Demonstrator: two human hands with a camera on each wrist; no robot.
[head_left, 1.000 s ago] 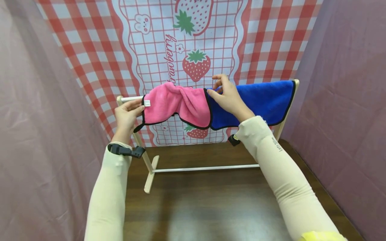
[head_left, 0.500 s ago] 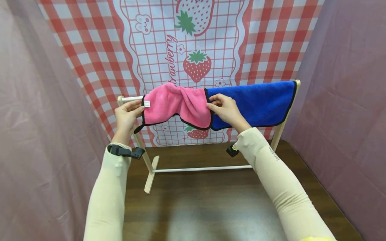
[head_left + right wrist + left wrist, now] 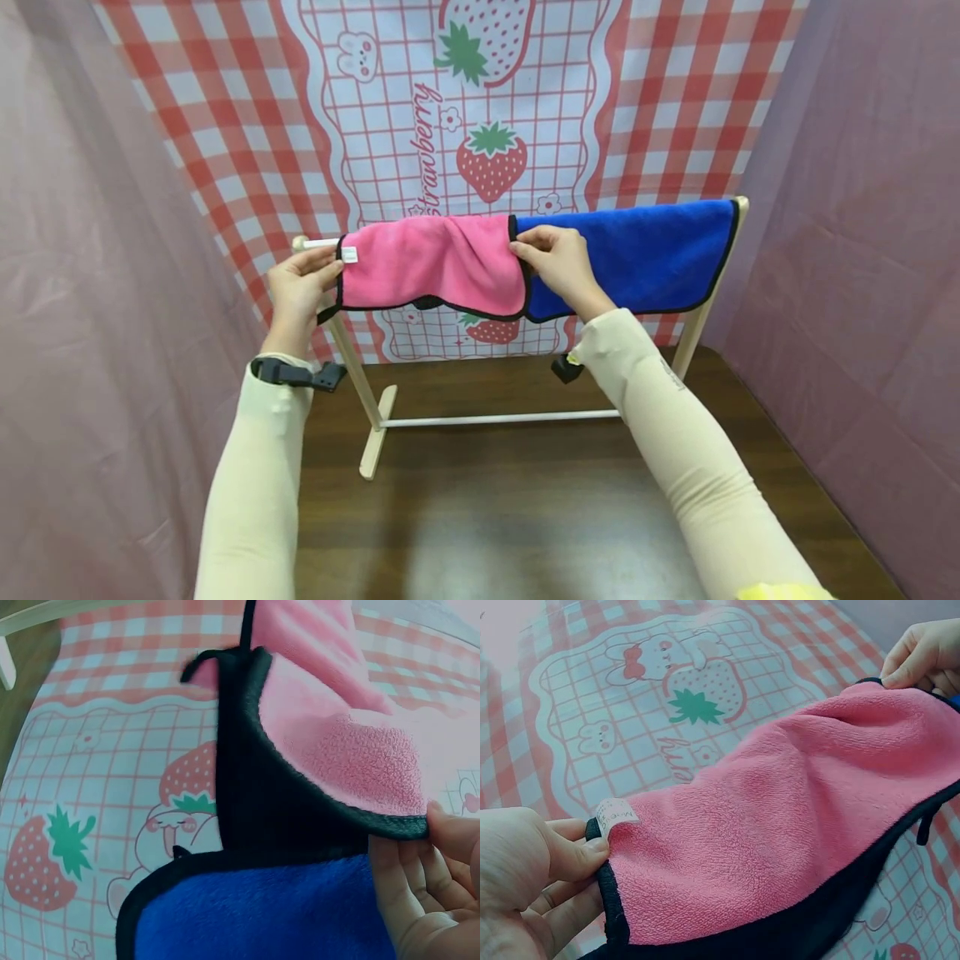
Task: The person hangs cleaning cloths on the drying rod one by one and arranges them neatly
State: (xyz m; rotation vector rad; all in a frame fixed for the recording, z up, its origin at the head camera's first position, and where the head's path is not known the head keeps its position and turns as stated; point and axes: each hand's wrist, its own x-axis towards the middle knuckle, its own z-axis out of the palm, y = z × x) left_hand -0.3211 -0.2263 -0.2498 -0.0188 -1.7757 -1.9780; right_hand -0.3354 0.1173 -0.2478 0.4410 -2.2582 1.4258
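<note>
A pink towel (image 3: 420,262) with black edging hangs over the top bar of a small wooden rack. My left hand (image 3: 294,287) pinches its left edge beside a white label (image 3: 617,813), thumb on the front and fingers behind. At the other end, my right hand (image 3: 561,262) pinches the black edge between thumb and fingers, as the right wrist view shows up close. Shallow folds run through the pink cloth between the hands. A blue towel (image 3: 637,258) with black edging hangs smooth on the bar's right part, right behind my right hand.
The rack's white top bar (image 3: 321,243) shows at the left end. Its wooden foot (image 3: 378,433) and white lower bar (image 3: 495,419) stand on a brown table (image 3: 480,517). A strawberry-print checked cloth (image 3: 491,100) hangs behind, with pinkish curtains (image 3: 847,250) on both sides.
My right hand has come off the top near the blue towel and taken the pink towel's right edge. My left hand has moved left, pulling the pink towel flatter along the bar.
</note>
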